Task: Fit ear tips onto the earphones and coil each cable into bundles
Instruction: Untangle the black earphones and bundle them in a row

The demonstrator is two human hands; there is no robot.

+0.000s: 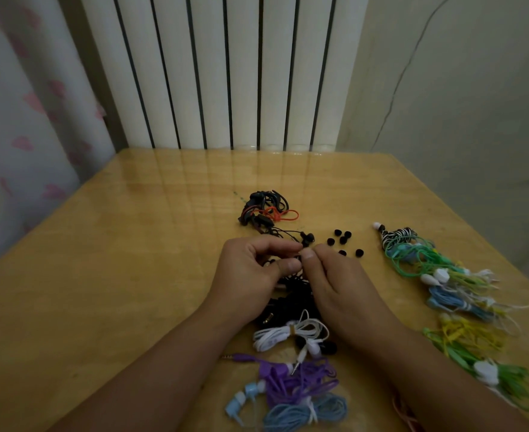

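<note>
My left hand [254, 269] and my right hand [335, 279] meet fingertip to fingertip over a black earphone [307, 237], pinching its thin cable and bud between thumbs and forefingers. Its black cable [291, 294] lies tangled under both hands. Several loose black ear tips [342, 240] sit on the wooden table [132, 260] just right of my fingers. What is pinched between the right fingertips is too small to make out.
A black and orange earphone bundle [266, 212] lies behind my hands. White [288, 335], purple [297, 381] and blue [303, 413] bundles lie near the front edge. Green, yellow, blue and striped sets [437, 275] run down the right side. A radiator [226, 73] stands behind the table.
</note>
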